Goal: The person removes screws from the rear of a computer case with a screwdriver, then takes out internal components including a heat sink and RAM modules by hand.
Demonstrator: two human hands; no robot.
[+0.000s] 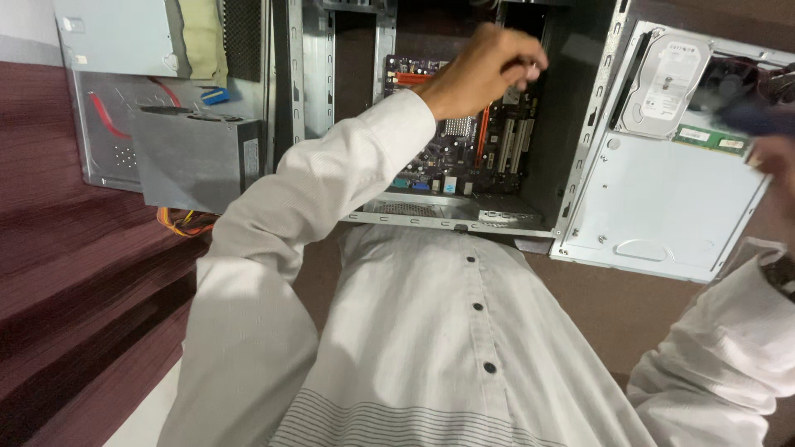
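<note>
Motherboard (464, 149) inside the open case (571, 124) needs a gentle touch: left hand (484, 70) fingers pinch together there, right hand (778, 161) blurred, grip unclear.

White pinstriped shirt (431, 331), dark motherboard (464, 149) with orange slots, silver hard drive (662, 83), green, perhaps blurred, memory stick (712, 139).

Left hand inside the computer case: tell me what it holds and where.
Cannot be told: the left hand is closed above the motherboard, hiding whatever its fingers pinch.
</note>
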